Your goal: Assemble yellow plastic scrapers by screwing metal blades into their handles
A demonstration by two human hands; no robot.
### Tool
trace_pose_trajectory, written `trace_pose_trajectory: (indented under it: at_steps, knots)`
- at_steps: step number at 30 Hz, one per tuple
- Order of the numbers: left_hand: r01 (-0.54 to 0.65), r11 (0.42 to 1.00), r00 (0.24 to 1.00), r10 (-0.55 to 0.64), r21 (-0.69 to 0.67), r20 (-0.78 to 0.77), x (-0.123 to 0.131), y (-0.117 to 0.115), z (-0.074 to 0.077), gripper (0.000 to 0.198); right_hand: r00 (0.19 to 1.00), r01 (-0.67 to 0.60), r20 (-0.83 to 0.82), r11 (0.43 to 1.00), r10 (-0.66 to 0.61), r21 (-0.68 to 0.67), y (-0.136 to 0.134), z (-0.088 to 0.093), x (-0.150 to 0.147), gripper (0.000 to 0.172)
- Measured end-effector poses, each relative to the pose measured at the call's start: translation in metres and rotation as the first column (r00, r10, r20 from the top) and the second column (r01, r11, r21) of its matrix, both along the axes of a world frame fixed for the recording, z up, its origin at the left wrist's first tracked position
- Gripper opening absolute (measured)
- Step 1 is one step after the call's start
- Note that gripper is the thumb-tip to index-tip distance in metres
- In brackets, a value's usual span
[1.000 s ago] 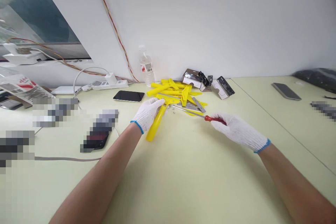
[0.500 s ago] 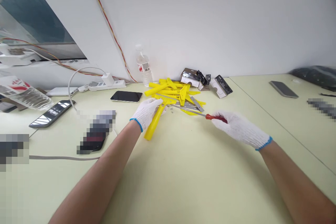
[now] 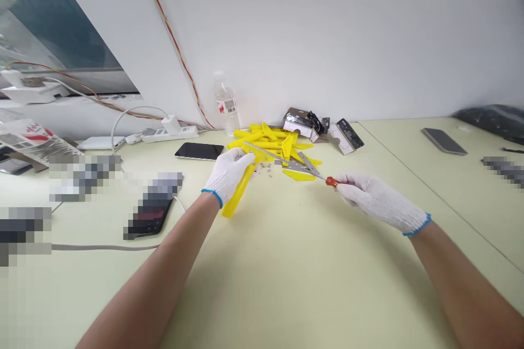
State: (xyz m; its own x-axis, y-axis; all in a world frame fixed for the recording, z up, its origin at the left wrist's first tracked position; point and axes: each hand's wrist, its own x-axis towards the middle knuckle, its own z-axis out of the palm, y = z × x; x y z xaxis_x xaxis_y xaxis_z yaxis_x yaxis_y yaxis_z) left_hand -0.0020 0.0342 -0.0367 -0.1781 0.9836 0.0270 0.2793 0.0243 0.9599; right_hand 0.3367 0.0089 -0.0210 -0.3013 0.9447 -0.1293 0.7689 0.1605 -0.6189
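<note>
left hand (image 3: 226,176): grip clenched on yellow scraper (image 3: 239,196), handle angled toward near edge of desk (image 3: 286,262) | right hand (image 3: 379,203): grip clenched on screwdriver (image 3: 332,181), just drawn slightly rightward, shaft low over metal blades (image 3: 295,166) | small screws (image 3: 268,169) beside scraper head | yellow pile (image 3: 266,139) near back edge

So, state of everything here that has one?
Left hand: gloved, gripping the scraper's handle
Yellow scraper: held, angled across the desk
Right hand: gloved, holding the screwdriver
Red-handled screwdriver: held, shaft reaching toward the scraper head
Small screws: loose on desk
Water bottle: upright, capped
Smartphone: lying flat, screen dark
</note>
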Motion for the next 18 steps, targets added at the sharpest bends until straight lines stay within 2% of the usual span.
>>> trace_pose_trajectory:
  at_steps: [3,6,9,13,18]
  knots:
    - [-0.040,0.997,0.991,0.048,0.064,-0.125,0.002,-0.004,0.011,0.021,0.999,-0.011,-0.039,1.000,0.012,0.014,-0.003,-0.005,-0.008,0.029]
    - [-0.103,0.982,0.961,0.140,0.158,-0.238,0.006,-0.006,0.018,0.020,0.998,-0.038,-0.037,0.992,0.043,0.119,-0.007,-0.009,-0.017,0.024]
    - [-0.100,0.978,0.962,0.142,0.181,-0.232,0.009,-0.008,0.020,0.020,0.998,-0.058,-0.021,0.976,0.064,0.211,-0.011,-0.009,-0.025,0.029]
    - [-0.087,0.982,0.967,0.124,0.168,-0.222,0.009,-0.009,0.018,0.020,0.998,-0.057,0.027,0.965,0.052,0.256,-0.015,-0.007,-0.034,0.041]
    - [-0.086,0.985,0.969,0.119,0.153,-0.219,0.009,-0.008,0.015,0.022,0.998,-0.065,0.034,0.958,0.058,0.279,-0.017,-0.008,-0.038,0.040]
